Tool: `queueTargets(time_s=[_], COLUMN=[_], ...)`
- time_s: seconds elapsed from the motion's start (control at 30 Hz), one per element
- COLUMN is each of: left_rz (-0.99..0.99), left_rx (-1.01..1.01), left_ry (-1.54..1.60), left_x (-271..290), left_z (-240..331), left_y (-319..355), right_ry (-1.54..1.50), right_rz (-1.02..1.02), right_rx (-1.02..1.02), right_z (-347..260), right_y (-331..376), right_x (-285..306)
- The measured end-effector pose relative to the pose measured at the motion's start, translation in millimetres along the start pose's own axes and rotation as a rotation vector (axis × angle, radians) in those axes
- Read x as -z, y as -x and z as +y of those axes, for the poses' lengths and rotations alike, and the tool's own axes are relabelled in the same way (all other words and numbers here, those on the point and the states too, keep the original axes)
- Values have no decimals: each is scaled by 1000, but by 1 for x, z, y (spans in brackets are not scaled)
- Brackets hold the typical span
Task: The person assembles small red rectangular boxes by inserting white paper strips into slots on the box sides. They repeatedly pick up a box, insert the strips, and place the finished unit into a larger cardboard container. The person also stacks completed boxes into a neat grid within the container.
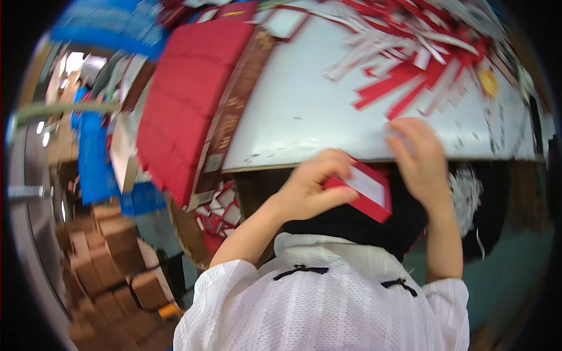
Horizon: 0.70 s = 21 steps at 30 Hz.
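While the view was blurred and tilted, the lines below kept to what could be read.

Left hand: the left hand (310, 184) was curled around a small red box with a white face (366, 190), thumb beneath and fingers over the near end; the closed grip seemed meant to keep it steady in the air.

Box position: it was held off the surface, just below the near edge of the grey table (304, 111), above dark cloth on the lap; held there it sat between both hands.

Right hand: the right hand (418, 161) was raised at the table edge, fingers loosely spread and holding nothing; whether it touched the edge I could not tell.

Strips: red and white paper strips (410, 64) lay scattered on the far part of the table, well apart from the box; probably offcuts pushed out of the way.

Stack: a stack of red sheets (187, 99) lay at the table's left end, beside a brown patterned board (234, 111); stock kept within reach, by the look of it.

Floor: brown cartons (111, 257) were piled on the left.
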<state>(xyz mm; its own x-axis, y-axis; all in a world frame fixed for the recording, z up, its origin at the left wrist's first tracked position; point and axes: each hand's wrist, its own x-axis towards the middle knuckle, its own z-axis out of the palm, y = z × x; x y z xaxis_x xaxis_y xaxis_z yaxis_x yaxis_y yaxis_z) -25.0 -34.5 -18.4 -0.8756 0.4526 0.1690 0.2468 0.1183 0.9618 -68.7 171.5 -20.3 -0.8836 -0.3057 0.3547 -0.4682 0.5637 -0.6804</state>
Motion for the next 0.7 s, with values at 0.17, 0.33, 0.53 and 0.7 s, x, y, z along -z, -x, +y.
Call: queueTargets(time_s=[0.17, 0.33, 0.53, 0.7], left_rz=[179, 1218, 1686, 1612], left_rx=[55, -107, 93, 297], left_ry=[299, 276, 76, 112], left_x=[35, 108, 120, 114], left_z=[26, 69, 95, 94], left_y=[47, 126, 191, 188], right_ry=[486, 564, 478, 484], right_rz=[-327, -384, -253, -235], right_rx=[17, 104, 183, 178], right_z=[17, 9, 17, 18], right_y=[-2, 9, 13, 14], right_x=[2, 3, -3, -5])
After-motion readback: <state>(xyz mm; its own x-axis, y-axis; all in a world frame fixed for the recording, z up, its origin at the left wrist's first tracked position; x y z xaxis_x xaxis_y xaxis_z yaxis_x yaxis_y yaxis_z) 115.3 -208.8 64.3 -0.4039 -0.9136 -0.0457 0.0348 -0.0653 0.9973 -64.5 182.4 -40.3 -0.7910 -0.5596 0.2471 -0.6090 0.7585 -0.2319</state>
